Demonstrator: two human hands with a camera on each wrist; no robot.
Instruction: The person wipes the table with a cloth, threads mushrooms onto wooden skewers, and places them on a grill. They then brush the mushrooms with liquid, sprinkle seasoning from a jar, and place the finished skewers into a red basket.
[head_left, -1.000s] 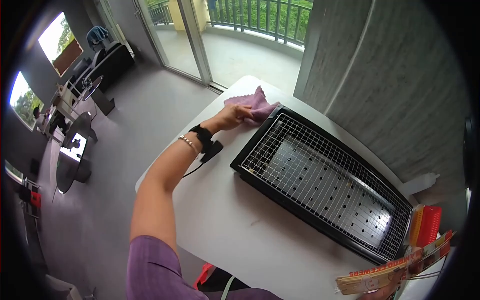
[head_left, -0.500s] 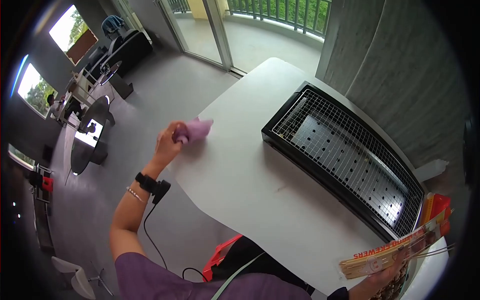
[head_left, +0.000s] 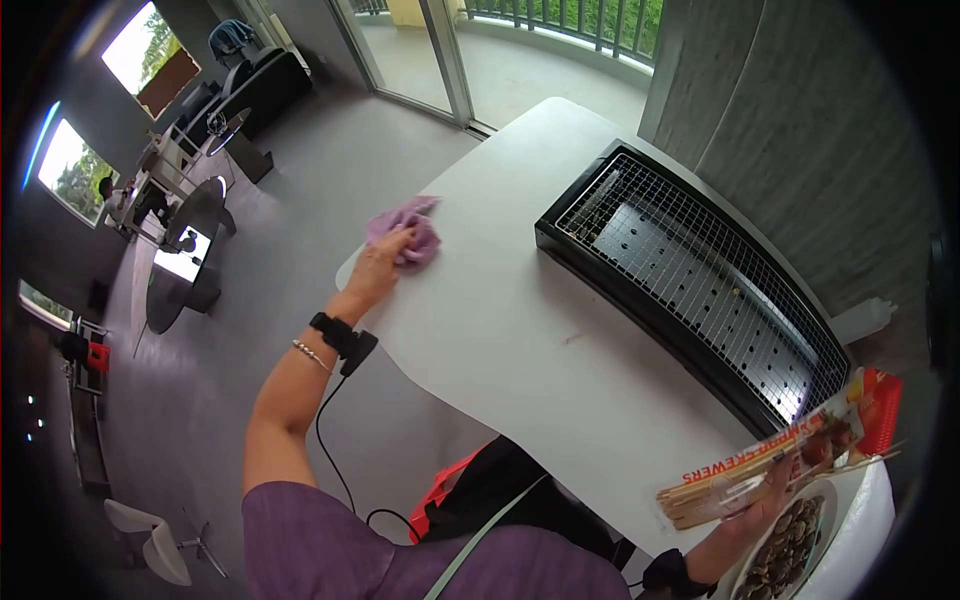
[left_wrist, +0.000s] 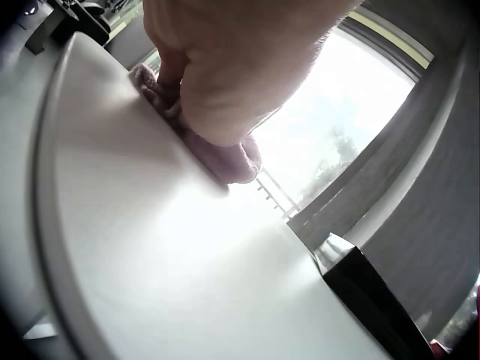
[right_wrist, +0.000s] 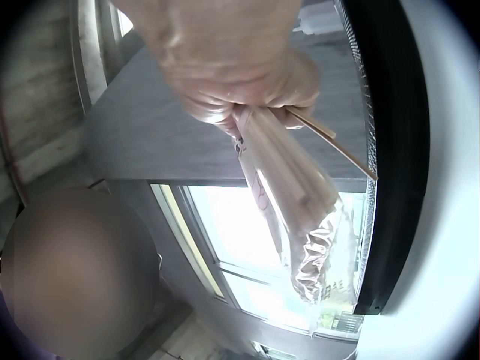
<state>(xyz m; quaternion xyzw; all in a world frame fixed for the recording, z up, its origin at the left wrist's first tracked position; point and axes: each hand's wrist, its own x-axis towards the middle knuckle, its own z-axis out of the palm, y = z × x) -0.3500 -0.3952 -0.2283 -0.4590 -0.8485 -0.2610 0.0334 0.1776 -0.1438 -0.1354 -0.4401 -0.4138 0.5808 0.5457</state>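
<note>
In the head view my left hand (head_left: 376,272) grips a crumpled purple cloth (head_left: 418,222) against the white table (head_left: 480,300), near its left edge. The left wrist view shows the cloth (left_wrist: 225,159) bunched under the fingers, partly hidden by the hand. Low on the right, my right hand (head_left: 752,518) holds a clear pack of bamboo skewers (head_left: 712,488) with red lettering. A few loose skewers (right_wrist: 330,139) poke out beside that pack in the right wrist view. Between the hands and the wall stands a black grill (head_left: 640,292) topped with a wire mesh.
Below the right hand, a bowl holds brown shellfish (head_left: 785,555), beside a white foam box (head_left: 868,535). A red container (head_left: 882,410) and a white bottle (head_left: 862,320) are by the grill's right end. A grey wall (head_left: 830,150) borders the table's far side.
My left hand has brought the cloth from the grill's far left corner toward the table's left edge, lifted midway and now down on the surface. The right hand keeps holding the skewer pack.
</note>
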